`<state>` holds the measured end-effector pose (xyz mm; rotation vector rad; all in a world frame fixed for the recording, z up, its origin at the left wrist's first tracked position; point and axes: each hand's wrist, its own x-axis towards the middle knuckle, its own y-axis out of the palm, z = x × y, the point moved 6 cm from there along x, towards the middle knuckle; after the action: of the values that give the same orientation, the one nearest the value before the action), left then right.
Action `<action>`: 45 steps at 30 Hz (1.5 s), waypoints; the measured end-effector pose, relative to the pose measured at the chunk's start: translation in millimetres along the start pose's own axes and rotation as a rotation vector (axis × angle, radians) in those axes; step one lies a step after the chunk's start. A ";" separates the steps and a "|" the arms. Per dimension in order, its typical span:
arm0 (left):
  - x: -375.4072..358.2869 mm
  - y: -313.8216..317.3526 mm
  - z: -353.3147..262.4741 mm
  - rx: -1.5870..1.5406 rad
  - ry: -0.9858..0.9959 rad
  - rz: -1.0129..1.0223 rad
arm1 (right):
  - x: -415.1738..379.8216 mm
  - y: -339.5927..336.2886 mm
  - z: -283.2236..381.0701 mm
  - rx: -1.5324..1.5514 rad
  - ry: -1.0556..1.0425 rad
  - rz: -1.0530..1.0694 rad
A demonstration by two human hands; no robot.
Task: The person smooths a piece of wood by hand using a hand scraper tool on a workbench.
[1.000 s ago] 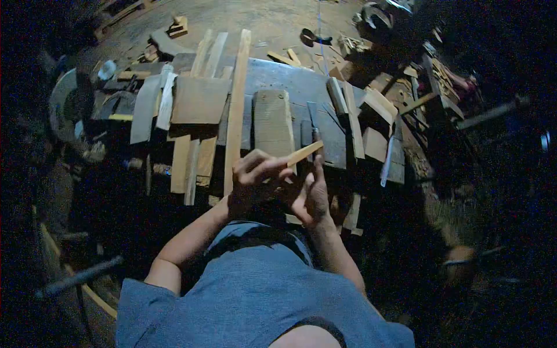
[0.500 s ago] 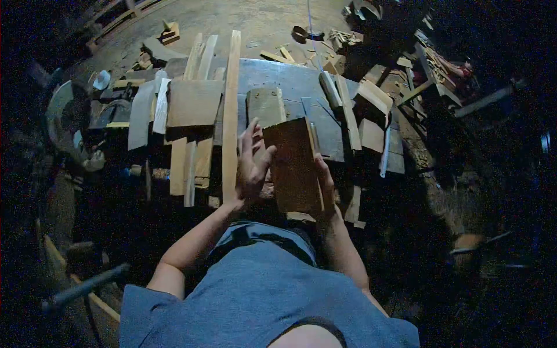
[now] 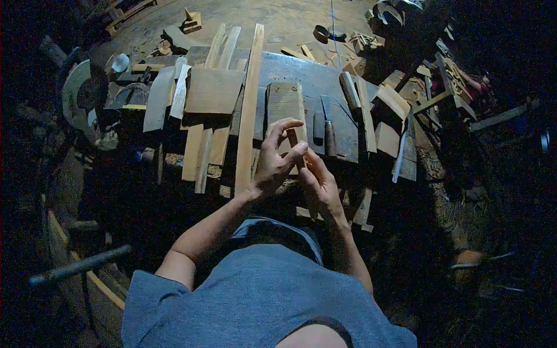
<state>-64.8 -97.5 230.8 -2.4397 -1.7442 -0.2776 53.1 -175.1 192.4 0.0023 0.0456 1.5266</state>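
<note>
A dark brown wooden board [image 3: 293,139] is held up between my two hands, turned so that mostly its narrow edge shows. My left hand [image 3: 277,155] is curled round it from the left, fingers over its upper end and thumb across it. Lower down, my right hand [image 3: 321,182] pinches it from the right. Just beyond my hands a thick wooden block [image 3: 284,103] lies on the bench. To its right rests a chisel [image 3: 330,136] with a dark handle, beside a short dark bar [image 3: 318,129].
A long wooden strip [image 3: 250,110] lies on the metal-topped bench [image 3: 301,66], left of my hands. Stacked boards [image 3: 213,93] are farther left. At the right lie wood blocks [image 3: 387,138] and a thin pale blade [image 3: 399,159]. A round bar [image 3: 81,264] juts in at lower left.
The board has turned from showing its broad face to its edge. My left hand, open beside it before, now grips it. The view has shifted slightly.
</note>
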 end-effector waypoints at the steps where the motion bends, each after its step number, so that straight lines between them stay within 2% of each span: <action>1: -1.7 -2.4 -2.2 -0.020 -0.008 -0.028 | -2.5 0.0 1.2 0.004 0.005 0.008; 3: -3.0 -2.6 10.3 -0.092 -0.095 -0.063 | -6.8 2.0 14.8 -0.343 -0.130 -0.005; 4: -3.9 -4.5 18.6 -0.176 -0.177 -0.088 | -9.4 2.6 11.7 -0.354 -0.112 0.021; 7: -2.7 -14.2 22.1 -0.202 -0.122 -0.155 | -19.0 8.0 20.3 -0.507 -0.086 0.071; 11: -1.3 -16.7 25.4 -0.227 -0.024 -0.248 | -21.7 13.4 26.2 -0.523 -0.079 0.018; 17: -1.4 -19.8 46.3 -0.218 -0.137 -0.259 | -17.5 14.1 28.1 -0.602 -0.142 -0.012; 20: -2.6 -22.3 39.4 -0.174 -0.090 -0.277 | -17.4 15.5 27.6 -0.552 -0.073 0.020; 22: -4.2 -19.8 35.2 -0.309 -0.217 -0.162 | -16.2 10.0 12.6 -0.483 -0.055 0.022; 26: -3.0 -6.2 48.7 -0.529 -0.345 -0.106 | -15.9 3.3 -5.2 -0.283 0.011 0.027; 29: 3.8 -11.5 41.4 -0.314 -0.256 0.001 | -14.6 0.9 1.2 -0.278 0.000 0.028; 31: 3.4 -12.0 39.8 -0.285 -0.301 -0.004 | -14.2 0.8 1.3 -0.271 0.004 0.015; 33: 5.5 -10.6 28.1 -0.247 -0.213 0.045 | -14.3 0.9 4.3 -0.220 0.054 -0.013; 40: 15.4 -7.1 32.7 -0.209 -0.229 0.145 | -10.1 -3.4 2.1 -0.236 0.050 -0.041; 45: 19.1 -9.4 41.2 -0.197 -0.305 0.175 | -5.2 -2.3 -7.7 -0.099 0.134 -0.028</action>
<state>-64.6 -68.1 194.9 -2.8862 -1.6628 -0.0624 54.9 -180.6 184.8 -0.1789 0.0771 1.4979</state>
